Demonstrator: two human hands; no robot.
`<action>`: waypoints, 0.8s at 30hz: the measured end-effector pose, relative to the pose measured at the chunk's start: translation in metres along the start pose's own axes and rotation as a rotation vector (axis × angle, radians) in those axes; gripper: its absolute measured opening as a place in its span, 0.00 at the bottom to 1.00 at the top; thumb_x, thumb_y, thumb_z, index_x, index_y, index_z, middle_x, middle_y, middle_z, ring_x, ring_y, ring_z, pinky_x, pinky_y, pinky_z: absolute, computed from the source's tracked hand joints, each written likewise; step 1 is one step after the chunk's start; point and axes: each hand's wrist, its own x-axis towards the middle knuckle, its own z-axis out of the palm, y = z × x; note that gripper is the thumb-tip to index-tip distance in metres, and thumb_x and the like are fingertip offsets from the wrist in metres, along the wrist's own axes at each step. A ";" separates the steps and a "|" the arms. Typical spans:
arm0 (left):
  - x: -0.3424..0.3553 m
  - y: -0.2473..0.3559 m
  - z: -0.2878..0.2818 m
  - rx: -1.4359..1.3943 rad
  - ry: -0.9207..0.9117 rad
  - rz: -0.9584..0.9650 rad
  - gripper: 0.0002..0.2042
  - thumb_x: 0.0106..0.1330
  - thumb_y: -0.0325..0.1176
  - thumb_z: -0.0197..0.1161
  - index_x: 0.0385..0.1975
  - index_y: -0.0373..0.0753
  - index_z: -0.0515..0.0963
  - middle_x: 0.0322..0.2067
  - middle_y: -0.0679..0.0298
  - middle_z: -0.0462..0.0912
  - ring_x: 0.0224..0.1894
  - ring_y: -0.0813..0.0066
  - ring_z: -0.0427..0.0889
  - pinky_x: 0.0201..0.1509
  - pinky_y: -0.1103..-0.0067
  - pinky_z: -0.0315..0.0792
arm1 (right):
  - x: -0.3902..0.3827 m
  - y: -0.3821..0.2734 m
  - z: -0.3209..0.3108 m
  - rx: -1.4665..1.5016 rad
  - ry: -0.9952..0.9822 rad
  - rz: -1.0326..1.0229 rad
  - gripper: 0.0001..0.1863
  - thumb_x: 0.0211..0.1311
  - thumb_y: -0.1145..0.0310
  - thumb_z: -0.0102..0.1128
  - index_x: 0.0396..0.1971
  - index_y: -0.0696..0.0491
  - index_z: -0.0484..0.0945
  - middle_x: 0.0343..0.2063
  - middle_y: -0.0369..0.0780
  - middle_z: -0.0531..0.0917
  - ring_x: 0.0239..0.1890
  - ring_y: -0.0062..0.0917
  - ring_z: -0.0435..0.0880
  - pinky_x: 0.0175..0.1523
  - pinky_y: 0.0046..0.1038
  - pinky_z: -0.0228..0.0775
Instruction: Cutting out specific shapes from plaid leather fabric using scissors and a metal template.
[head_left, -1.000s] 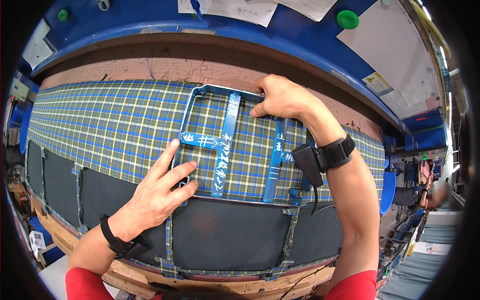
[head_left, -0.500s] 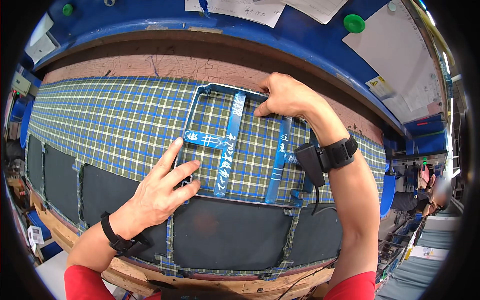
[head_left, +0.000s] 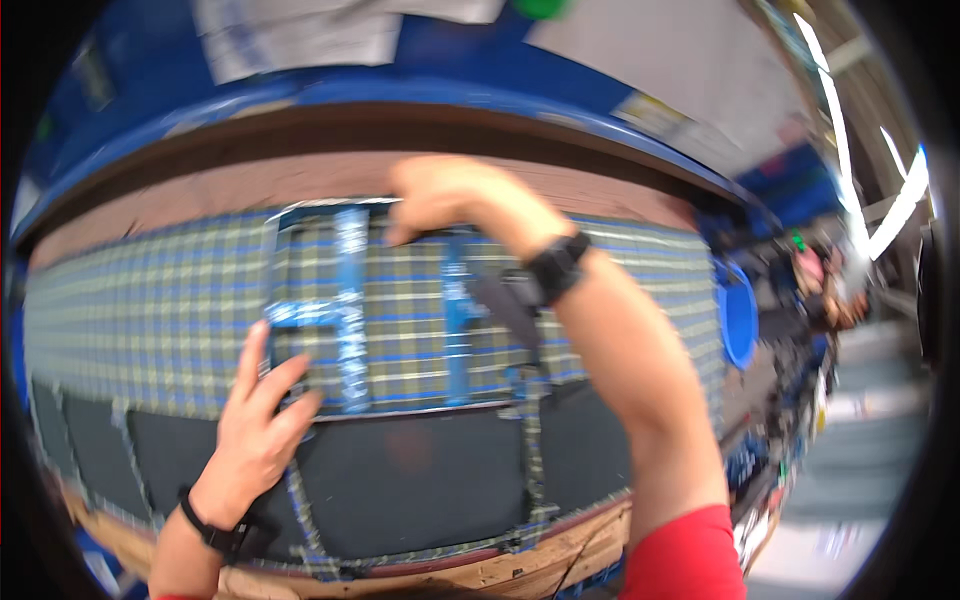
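Observation:
A rectangular metal cutting die with blue crossbars and white handwriting lies on plaid fabric. My right hand reaches over to the die's far side and is closed on its rim, thumb inward. At the near left corner is my left hand, its fingers spread and their tips on or beside the die's left wall. Motion blur hides the exact contact. Black straps circle both wrists, and a dark boxy device hangs by the right one. The fabric beneath shows through the die's openings.
Dark rectangular openings edged with fabric strips run along the near side. A wooden edge lies nearest me. Behind the reddish board rises a blue machine front with papers on it. A blue bin stands at the right.
The whole view has shifted and blurred, with the die and both hands now farther left in the picture. Both hands keep about the same places on the die.

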 end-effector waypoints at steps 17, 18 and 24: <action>-0.009 0.008 0.005 0.062 0.004 -0.115 0.11 0.55 0.17 0.66 0.36 0.35 0.75 0.58 0.50 0.74 0.74 0.30 0.56 0.71 0.45 0.63 | -0.098 0.031 0.053 0.014 0.814 -0.223 0.17 0.58 0.66 0.66 0.44 0.60 0.83 0.47 0.50 0.84 0.55 0.45 0.81 0.59 0.45 0.73; -0.007 0.009 0.003 0.057 -0.005 -0.122 0.10 0.56 0.17 0.66 0.36 0.35 0.76 0.58 0.51 0.74 0.74 0.30 0.56 0.71 0.45 0.63 | -0.119 0.044 0.057 0.042 0.796 -0.133 0.16 0.58 0.65 0.67 0.41 0.60 0.82 0.44 0.51 0.84 0.52 0.46 0.82 0.58 0.45 0.74; -0.010 0.008 0.000 0.074 -0.014 -0.133 0.09 0.57 0.18 0.67 0.35 0.35 0.76 0.58 0.51 0.74 0.75 0.30 0.56 0.70 0.46 0.64 | -0.193 0.178 0.115 0.133 0.995 0.479 0.33 0.71 0.53 0.58 0.65 0.62 0.70 0.65 0.56 0.73 0.70 0.48 0.70 0.73 0.43 0.60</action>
